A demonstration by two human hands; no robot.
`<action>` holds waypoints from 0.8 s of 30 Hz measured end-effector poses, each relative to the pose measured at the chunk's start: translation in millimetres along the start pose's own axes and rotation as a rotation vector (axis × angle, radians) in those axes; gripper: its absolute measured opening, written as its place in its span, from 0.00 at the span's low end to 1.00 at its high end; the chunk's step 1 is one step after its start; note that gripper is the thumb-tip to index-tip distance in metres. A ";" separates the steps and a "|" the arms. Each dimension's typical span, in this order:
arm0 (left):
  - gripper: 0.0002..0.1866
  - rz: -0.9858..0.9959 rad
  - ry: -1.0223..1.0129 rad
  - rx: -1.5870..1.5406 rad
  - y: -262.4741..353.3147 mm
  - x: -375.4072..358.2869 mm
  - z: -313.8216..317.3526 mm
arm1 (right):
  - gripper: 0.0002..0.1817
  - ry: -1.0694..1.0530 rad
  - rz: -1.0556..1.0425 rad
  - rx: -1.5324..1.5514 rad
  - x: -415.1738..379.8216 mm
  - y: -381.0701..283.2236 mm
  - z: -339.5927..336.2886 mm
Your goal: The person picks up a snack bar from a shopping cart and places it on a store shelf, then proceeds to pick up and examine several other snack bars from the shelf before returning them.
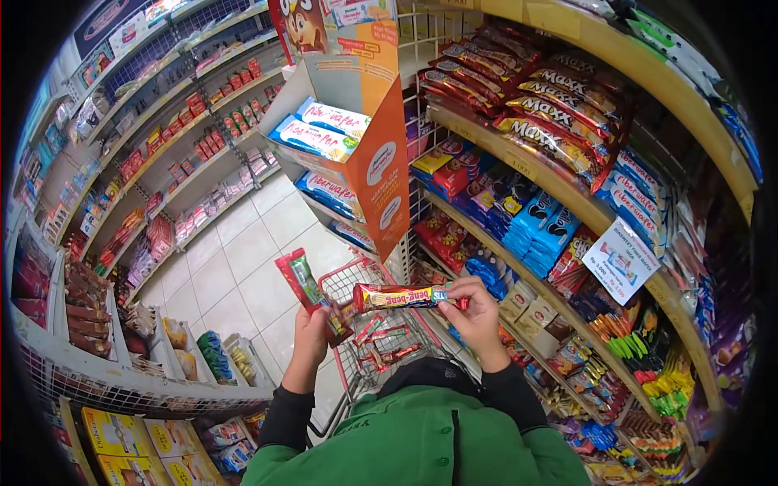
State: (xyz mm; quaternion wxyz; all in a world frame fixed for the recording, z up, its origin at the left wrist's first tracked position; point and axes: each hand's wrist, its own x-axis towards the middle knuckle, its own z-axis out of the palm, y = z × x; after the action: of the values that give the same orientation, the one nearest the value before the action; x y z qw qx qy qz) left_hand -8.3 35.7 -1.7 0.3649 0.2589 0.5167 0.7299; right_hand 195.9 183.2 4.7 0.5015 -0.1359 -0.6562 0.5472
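Red bar point(403, 297) pinched at its end by right hand point(474, 314), red-green packet point(301, 281) gripped in left hand point(311, 334), both held above cart point(374, 340), snack shelves point(567, 202) beside cart.

Both hands point(312, 328) point(478, 312) raised (fingers point(454, 289) curled shut).

Price card point(621, 261) print too small; cart point(356, 279) partly hidden.
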 end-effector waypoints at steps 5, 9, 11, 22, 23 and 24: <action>0.17 -0.168 -0.069 -0.027 12.3 -13.8 9.8 | 0.12 -0.166 0.035 0.099 9.4 -17.7 -7.1; 0.13 -0.240 -0.088 0.195 18.9 -23.6 32.0 | 0.13 -0.229 0.030 0.256 19.4 -19.6 -4.3; 0.12 -0.189 -0.079 0.220 23.0 -27.4 45.8 | 0.22 -0.118 -0.023 0.340 25.6 -17.8 -0.4; 0.11 -0.032 0.000 0.144 4.4 -40.9 84.4 | 0.15 -0.303 0.572 0.600 11.7 -12.1 21.7; 0.12 -0.003 0.016 0.138 4.4 -41.6 83.3 | 0.15 -0.346 0.461 0.542 15.7 -10.6 16.0; 0.15 -0.008 -0.005 0.119 5.6 -42.7 74.3 | 0.15 -0.471 0.469 0.454 17.7 -11.6 9.3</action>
State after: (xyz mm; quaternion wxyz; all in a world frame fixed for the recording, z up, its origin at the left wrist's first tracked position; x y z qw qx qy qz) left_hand 71.9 42.4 28.2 0.3530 0.2798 0.5594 0.6958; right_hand 184.6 186.4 24.6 0.2164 -0.0385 -0.5666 0.7941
